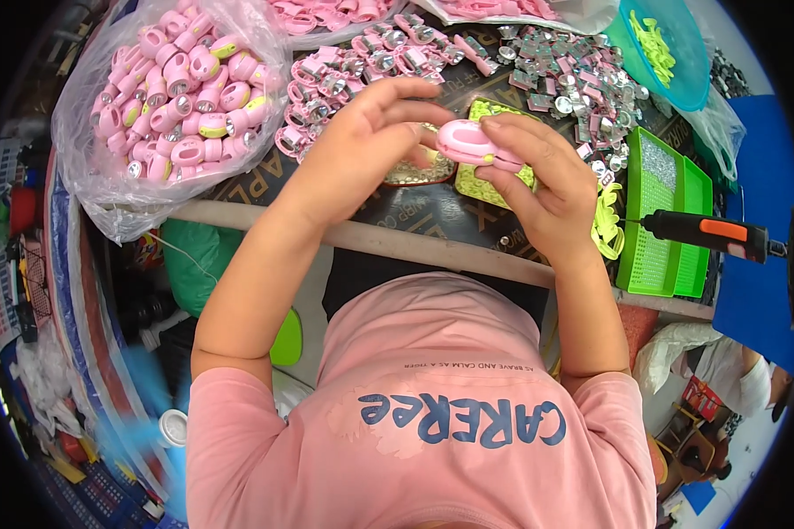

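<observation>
My right hand [547,172] pinches a pink plastic flashlight body [468,143] between thumb and fingers, above the front part of the table. A looped handle opening and a small yellow-green part show on it. Just to its left is my left hand [362,145], its fingers apart and bent, the fingertips close to the flashlight's end; whether they touch it I cannot tell. Beneath the hands stand a shallow tray of small clear-looking pieces [419,172] and a yellow-green basket [498,194] of small yellow-green parts, both partly hidden.
A clear bag of pink flashlights [185,106] stands at the left. Pink half-assemblies [362,57] and silvery reflector parts [582,88] lie behind. At the right are yellow-green strips [607,220], a green divided tray [653,189], a black-and-orange electric screwdriver [710,232] and a teal bowl [684,62].
</observation>
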Motion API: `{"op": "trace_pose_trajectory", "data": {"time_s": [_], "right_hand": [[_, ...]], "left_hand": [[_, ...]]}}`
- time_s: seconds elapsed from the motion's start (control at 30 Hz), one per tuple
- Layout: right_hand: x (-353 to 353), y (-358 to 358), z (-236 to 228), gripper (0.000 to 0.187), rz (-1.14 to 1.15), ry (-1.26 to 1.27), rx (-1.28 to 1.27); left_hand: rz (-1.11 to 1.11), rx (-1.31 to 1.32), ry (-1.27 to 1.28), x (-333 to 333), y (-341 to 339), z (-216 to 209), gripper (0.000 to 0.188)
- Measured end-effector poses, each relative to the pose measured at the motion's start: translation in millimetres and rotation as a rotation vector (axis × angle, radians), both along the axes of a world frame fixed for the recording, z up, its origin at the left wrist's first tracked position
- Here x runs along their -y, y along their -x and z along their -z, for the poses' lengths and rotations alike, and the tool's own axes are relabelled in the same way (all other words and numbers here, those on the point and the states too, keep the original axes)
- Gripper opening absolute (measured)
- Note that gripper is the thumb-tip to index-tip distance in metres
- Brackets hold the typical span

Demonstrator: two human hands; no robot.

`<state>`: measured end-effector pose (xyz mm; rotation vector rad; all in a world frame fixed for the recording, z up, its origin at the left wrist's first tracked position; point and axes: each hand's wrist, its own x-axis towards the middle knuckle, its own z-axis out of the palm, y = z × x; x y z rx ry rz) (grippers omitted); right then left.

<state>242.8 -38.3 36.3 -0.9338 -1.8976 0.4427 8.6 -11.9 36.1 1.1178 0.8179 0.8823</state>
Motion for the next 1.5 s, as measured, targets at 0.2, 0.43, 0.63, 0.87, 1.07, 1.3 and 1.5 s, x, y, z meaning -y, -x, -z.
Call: {"op": "trace_pose_trajectory", "data": {"time_s": [0.2,0.43,0.63,0.87,1.07,1.3,1.5], "right_hand": [[2,-17,-3,0.044,0.060,0.015,-0.014],[7,-20,-12,0.044,0.088,0.013,-0.017],[8,-18,-11,0.042,0.106,0.071,0.005],[8,-5,-10,0.043,0.090,0.150,-0.079],[9,1,-16,0.045,0.079,0.148,-0.059],[10,3,-22,0.045,0.086,0.129,-0.001],[11,7,-23,0.044,0.080,0.117,-0.038]], "left_hand": [[0.031,-0.989,-1.102,0,-4,24,0.022],[0.044,-1.022,-1.104,-2,-7,31,0.006],[-0.201,-0.793,-0.964,-2,-3,24,0.009],[-0.382,-0.381,-0.708,20,-14,8,0.014],[-0.339,-0.395,-0.798,20,-8,1,0.016],[-0.339,-0.483,-0.882,20,-8,-9,0.018],[-0.350,-0.480,-1.024,15,-7,-13,0.019]]}}
